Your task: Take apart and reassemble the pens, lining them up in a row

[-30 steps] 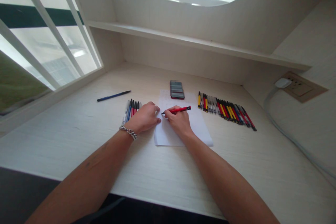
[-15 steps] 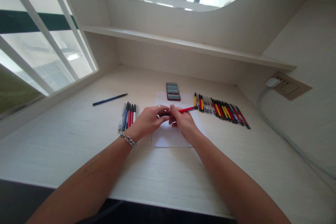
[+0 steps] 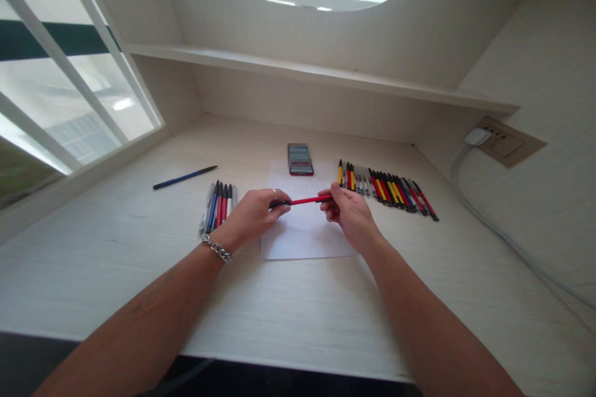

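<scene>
A red pen (image 3: 303, 201) with black ends is stretched level between my two hands, above a white sheet of paper (image 3: 298, 242). My left hand (image 3: 258, 211), with a ring and a chain bracelet, is closed on the pen's black left end. The right end is pinched between the thumb and fingers of my right hand (image 3: 349, 208). Close to my left wrist lies a short row of several pens (image 3: 218, 205) in clear, blue, red and white. Beyond my right hand is a longer row of pens (image 3: 388, 189), red, yellow, black, blue and clear.
A phone (image 3: 300, 160) lies behind the paper. One blue pen (image 3: 185, 177) lies apart at the left of the white desk (image 3: 279, 310). A shelf (image 3: 326, 76) runs along the back. On the right wall, a charger (image 3: 477, 136) sits in a socket, its cable (image 3: 512, 251) trailing down.
My right hand has moved right, away from my left, and now grips the pen's right end. More of the red barrel shows between them. The camera view has shifted slightly.
</scene>
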Motion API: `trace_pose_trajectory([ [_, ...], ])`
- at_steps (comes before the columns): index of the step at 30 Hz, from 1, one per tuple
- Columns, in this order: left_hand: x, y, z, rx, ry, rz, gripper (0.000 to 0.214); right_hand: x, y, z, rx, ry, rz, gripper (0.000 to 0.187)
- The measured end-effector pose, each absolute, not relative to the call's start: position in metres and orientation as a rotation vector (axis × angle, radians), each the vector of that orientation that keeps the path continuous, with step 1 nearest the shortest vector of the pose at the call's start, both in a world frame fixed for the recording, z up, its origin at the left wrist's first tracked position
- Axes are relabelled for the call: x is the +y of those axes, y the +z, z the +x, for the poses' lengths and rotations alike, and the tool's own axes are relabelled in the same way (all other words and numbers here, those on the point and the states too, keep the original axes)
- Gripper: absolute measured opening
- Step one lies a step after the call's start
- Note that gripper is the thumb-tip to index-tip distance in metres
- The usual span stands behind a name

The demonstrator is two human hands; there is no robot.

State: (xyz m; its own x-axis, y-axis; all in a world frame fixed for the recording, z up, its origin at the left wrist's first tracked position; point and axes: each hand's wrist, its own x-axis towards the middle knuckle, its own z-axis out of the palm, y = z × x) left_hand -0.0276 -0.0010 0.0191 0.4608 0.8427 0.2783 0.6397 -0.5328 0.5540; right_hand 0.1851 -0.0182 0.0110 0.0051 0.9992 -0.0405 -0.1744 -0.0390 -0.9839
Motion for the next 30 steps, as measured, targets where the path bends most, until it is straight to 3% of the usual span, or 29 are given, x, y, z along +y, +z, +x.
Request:
trace_pose_trajectory([
  [6, -0.002, 0.017, -0.026, 1.221, 0.768, 2.348, 0.018, -0.023, 0.013, 0.19, -0.994, 1.487, -1.057, 0.052],
  [12, 0.002, 0.014, -0.03, 1.207, 0.81, 2.358, 0.017, -0.021, 0.004, 0.191, -1.029, 1.55, -1.139, 0.045],
  [19, 0.005, 0.016, -0.033, 1.236, 0.889, 2.37, 0.016, -0.029, 0.016, 0.2, -1.607, 1.288, -1.317, 0.029],
  [26, -0.002, 0.018, -0.025, 1.16, 0.957, 2.43, 0.01, -0.037, 0.029, 0.203, -1.832, 1.186, -1.334, 0.023],
  [30, -0.001, 0.017, -0.025, 1.167, 0.978, 2.406, 0.026, -0.041, 0.04, 0.214, -1.975, 1.008, -1.375, 0.018],
])
